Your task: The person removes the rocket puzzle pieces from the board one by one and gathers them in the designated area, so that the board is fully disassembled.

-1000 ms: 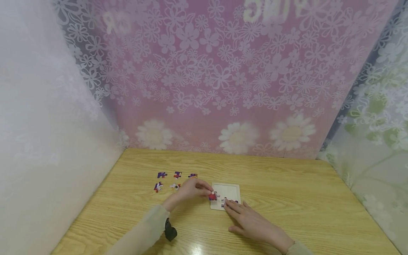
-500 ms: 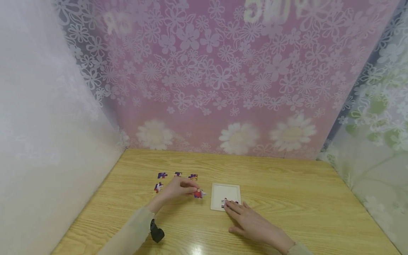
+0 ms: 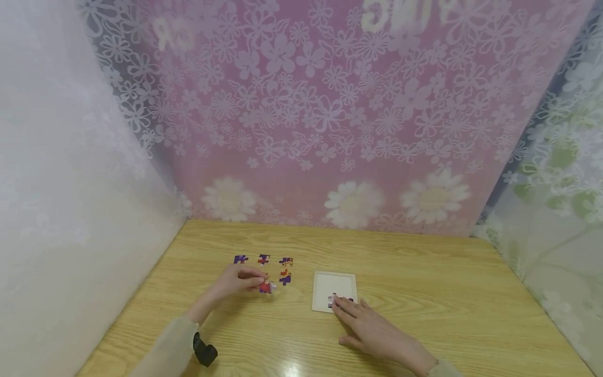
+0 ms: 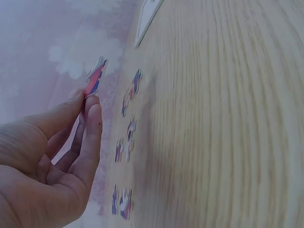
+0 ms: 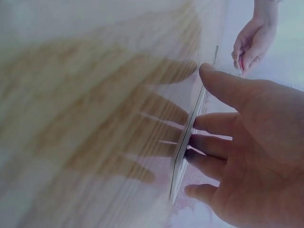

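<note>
My left hand [image 3: 230,283] pinches a red, white and purple jigsaw piece [image 3: 266,286] between thumb and fingertips. In the left wrist view that piece [image 4: 96,78] is tilted, raised off the table. My right hand [image 3: 372,329] lies with fingers outstretched over the lower right corner of a pale square puzzle tray [image 3: 327,283]. Its fingertips touch jigsaw pieces [image 3: 331,302] along the tray's bottom edge and partly cover them. From the right wrist view, the right hand's fingers [image 5: 213,145] rest across the tray's edge [image 5: 178,164].
Loose jigsaw pieces lie left of the tray: a purple one [image 3: 241,259], a purple and red one [image 3: 263,259] and others [image 3: 285,276] near them. The left wrist view shows several, including one at the near end [image 4: 125,204]. A patterned curtain [image 3: 301,131] hangs behind the wooden table [image 3: 405,272].
My left hand has carried the pinched piece leftward, away from the tray and over towards the loose pieces. The right hand stays on the tray.
</note>
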The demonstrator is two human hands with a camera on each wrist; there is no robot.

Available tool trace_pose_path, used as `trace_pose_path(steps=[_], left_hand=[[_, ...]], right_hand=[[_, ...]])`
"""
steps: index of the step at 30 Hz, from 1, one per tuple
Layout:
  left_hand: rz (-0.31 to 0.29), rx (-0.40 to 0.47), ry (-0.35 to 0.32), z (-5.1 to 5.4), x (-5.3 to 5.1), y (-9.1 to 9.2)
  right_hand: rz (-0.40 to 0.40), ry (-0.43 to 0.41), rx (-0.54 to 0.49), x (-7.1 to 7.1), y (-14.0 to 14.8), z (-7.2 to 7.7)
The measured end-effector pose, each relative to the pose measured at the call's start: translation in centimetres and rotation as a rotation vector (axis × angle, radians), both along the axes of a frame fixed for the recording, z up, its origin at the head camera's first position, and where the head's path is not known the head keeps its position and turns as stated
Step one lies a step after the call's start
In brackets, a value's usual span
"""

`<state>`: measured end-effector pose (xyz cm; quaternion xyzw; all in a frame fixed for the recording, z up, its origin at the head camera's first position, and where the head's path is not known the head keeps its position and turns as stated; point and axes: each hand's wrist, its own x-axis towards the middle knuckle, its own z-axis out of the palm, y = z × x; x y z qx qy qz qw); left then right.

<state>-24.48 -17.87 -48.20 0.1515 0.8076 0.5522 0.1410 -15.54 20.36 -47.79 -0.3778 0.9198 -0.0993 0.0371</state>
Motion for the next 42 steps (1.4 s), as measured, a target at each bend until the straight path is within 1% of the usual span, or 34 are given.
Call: trace_pose_path(steps=[4,7,11,15,18,20,23,26,29,31,34,40,42], left_hand=[[0.034,-0.005,-0.006,0.3,0.3,-1.5],[0.06,0.012,-0.01,0.5,0.4,-2.6],[0.086,0.03,-0.017,0.5,0.7,-4.1],[0.094,0.026,-0.007,0.5,0.9,-5.5],[0.11,-0.004,-0.004,0.3,1.0,-6.4],[0.132,-0.043,-0.005,0.2,1.2,-6.8],[0.15,-0.078,-0.019,0.1,1.6,-7.3],[0.138,-0.102,-0.02,0.1,2.0,-7.6],[0.119,-0.131,-0.016,-0.1,2.2,-7.9],[0.119,-0.156,-0.012,-0.2,2.3,-8.0],[0.124,-0.198,0.019,-0.3,2.3,-7.9],[0.164,-0.371,0.179,-0.3,2.3,-7.3],[0.175,-0.404,0.199,-0.2,2.3,-7.1]], right_hand=[[0.003,0.02,-0.003,0.0,0.0,0.0],[0.009,0.034,-0.008,0.1,0.0,-0.1],[0.005,0.018,-0.019,0.1,0.0,-0.1],[-0.003,-0.002,-0.025,0.2,0.0,0.1],[-0.007,-0.011,-0.023,0.2,0.0,0.2],[-0.006,-0.01,-0.02,0.2,0.0,0.2],[-0.002,0.006,-0.021,0.2,0.0,0.0],[-0.001,0.013,-0.019,0.1,0.0,-0.3],[-0.011,-0.006,-0.015,0.1,0.0,-0.4],[-0.017,-0.02,-0.014,0.1,0.0,-0.5],[-0.019,-0.027,-0.02,0.1,0.0,-0.4],[-0.007,-0.009,-0.027,0.2,0.1,0.0],[-0.003,-0.011,-0.038,0.2,0.1,0.0]])
